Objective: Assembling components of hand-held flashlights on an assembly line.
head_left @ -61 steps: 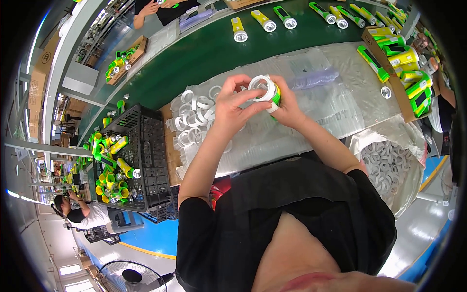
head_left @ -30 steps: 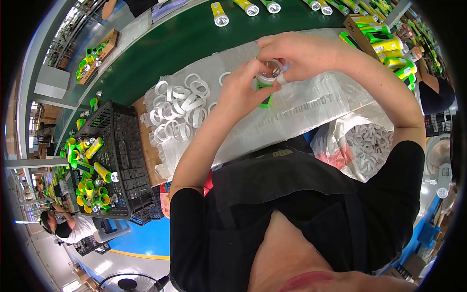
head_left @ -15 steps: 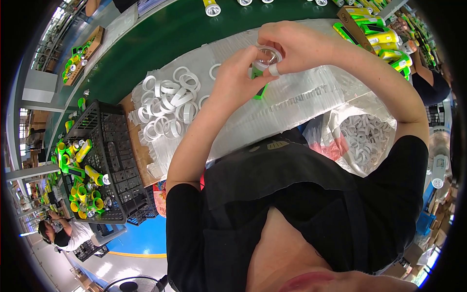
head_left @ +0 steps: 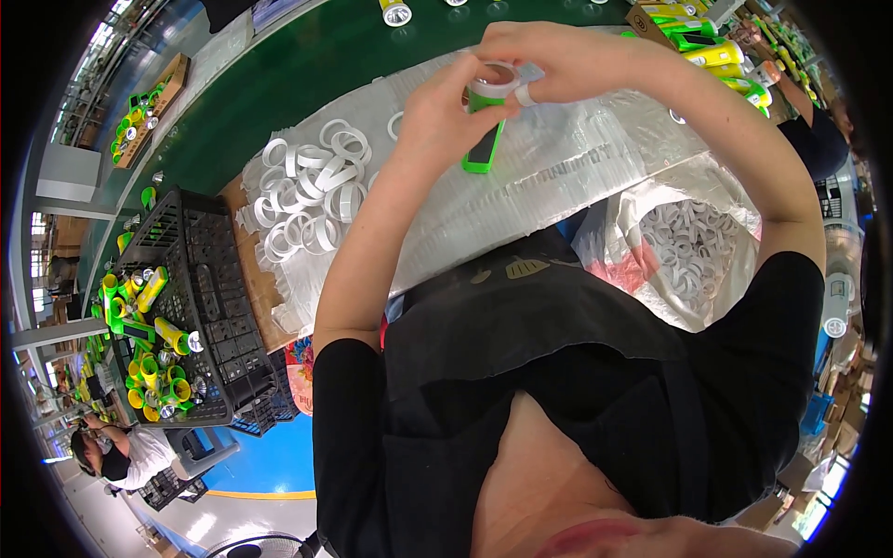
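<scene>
Over the plastic sheeting [head_left: 567, 153] on the green desk [head_left: 326, 60], a green flashlight [head_left: 481, 155] with a dark panel is grasped by the left hand [head_left: 441, 110], its middle hidden by the fingers, while the white ring [head_left: 495, 89] at its head is gripped by the right hand [head_left: 535, 63], whose fingertips are partly concealed. A pale printed emblem [head_left: 528, 269] is borne by the black apron [head_left: 530, 321], and a dark printed mark by the cardboard box [head_left: 650, 26], both too small to be made out. The yellow flashlight [head_left: 394, 11] is cut off by the upper edge, and the fan [head_left: 249, 549] by the lower.
</scene>
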The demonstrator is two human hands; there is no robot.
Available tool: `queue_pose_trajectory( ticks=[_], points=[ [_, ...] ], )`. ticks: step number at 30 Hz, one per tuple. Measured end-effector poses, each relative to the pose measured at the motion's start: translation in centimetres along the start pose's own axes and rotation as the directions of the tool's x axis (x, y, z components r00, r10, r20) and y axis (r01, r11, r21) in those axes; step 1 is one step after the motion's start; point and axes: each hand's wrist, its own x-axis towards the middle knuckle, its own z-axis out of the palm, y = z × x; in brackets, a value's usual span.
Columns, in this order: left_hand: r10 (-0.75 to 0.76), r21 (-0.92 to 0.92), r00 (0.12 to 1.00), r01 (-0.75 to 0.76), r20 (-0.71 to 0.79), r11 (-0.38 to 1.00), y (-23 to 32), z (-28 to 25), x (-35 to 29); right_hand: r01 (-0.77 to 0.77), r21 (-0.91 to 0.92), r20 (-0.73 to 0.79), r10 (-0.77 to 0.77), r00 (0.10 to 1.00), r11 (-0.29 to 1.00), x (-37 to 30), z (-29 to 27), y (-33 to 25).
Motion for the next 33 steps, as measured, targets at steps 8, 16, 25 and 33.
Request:
queue_pose_trajectory(
  ticks=[8,16,25,33],
  points=[
    [-0.066,0.160,0.996,0.055,0.064,0.986,0.6,0.5,-0.2,-0.583,-0.118,0.043,0.591,0.805,0.804,1.1,0.7,-1.9],
    [0.007,0.253,1.000,-0.004,-0.008,0.967,0.2,1.1,-0.5,-0.442,-0.039,-0.127,0.434,0.892,0.896,0.7,2.9,-0.3],
    [-0.026,0.137,0.999,0.032,-0.045,0.990,0.0,0.7,-0.4,-0.007,0.155,-0.169,0.033,0.985,0.988,0.5,1.6,0.0],
    [-0.090,0.112,0.996,0.092,-0.024,0.989,-0.2,0.8,-0.3,-0.092,0.130,-0.115,0.107,0.988,0.987,0.9,1.6,1.1]
  ],
)
